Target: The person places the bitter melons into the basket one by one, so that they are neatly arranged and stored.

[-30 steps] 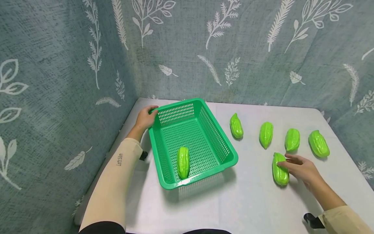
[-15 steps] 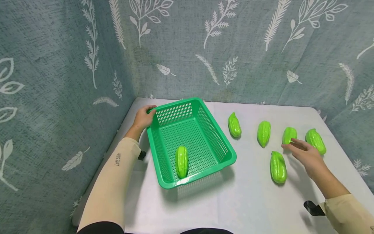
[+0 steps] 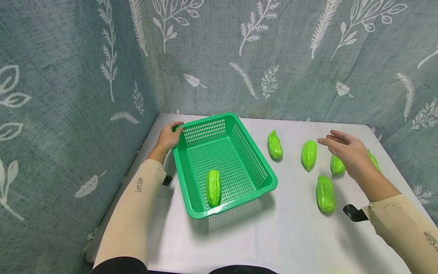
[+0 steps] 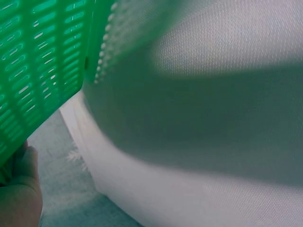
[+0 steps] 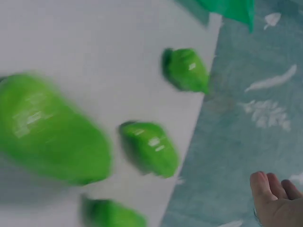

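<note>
My left hand [image 3: 169, 137] grips the far left corner of a green plastic basket [image 3: 270, 182], thumb over the rim; the left wrist view shows the slotted wall beside the thumb. One shiny, ridged green gourd [image 3: 213, 187] lies inside on the basket floor. My right hand [image 3: 349, 150] is over the right side of the table, fingers extended and holding nothing. It partly covers two gourds, one below its palm [image 3: 337, 166] and one behind its wrist. Left of its fingertips lies another gourd [image 3: 309, 155], and nearer to me a further gourd [image 3: 326, 194].
Another gourd [image 3: 275, 145] rests right of the basket, toward the back. A white cloth covers the table [image 3: 287, 236]. Leaf-patterned fabric [image 3: 212, 76] hangs along the back and left sides. Shadow falls on the table under the basket's near edge.
My right hand has left the nearest gourd, which stays on the table, and has moved away from me toward the back row. The left hand and basket keep their place.
</note>
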Demonstrator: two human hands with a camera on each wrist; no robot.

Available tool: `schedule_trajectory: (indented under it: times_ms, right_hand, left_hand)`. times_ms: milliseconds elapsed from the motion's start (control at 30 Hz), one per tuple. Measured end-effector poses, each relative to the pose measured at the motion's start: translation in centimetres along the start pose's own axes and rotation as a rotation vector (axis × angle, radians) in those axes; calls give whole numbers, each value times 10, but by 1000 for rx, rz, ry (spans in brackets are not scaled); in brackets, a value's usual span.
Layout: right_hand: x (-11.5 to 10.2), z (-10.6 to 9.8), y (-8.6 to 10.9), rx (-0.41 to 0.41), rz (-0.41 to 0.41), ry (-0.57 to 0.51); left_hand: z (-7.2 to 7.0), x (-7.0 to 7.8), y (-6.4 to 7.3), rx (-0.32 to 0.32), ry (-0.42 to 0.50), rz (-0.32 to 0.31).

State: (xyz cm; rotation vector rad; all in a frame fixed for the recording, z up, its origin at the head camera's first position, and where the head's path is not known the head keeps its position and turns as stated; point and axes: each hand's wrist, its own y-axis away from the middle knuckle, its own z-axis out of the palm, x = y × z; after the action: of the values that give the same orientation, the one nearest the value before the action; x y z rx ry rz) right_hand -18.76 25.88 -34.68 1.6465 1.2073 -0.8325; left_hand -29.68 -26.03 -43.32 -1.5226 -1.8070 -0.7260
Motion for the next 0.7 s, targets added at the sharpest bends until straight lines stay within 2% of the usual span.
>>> schedule_trajectory:
  times_ms: [67, 233, 500, 700]
  right_hand:
    - [-14, 7, -1, -21, -28, 19]
    - [-41, 27, -2, -93, -68, -15]
    - [-74, 67, -6, -140, -101, -41]
    - [-97, 101, -10, -191, -133, -30]
  left_hand:
    - [0, -1, 0, -3, 4, -3]
    - [2, -1, -1, -10, 6, -4]
    - [5, -2, -6, -4, 2, 1]
    - [1, -2, -5, 1, 5, -9]
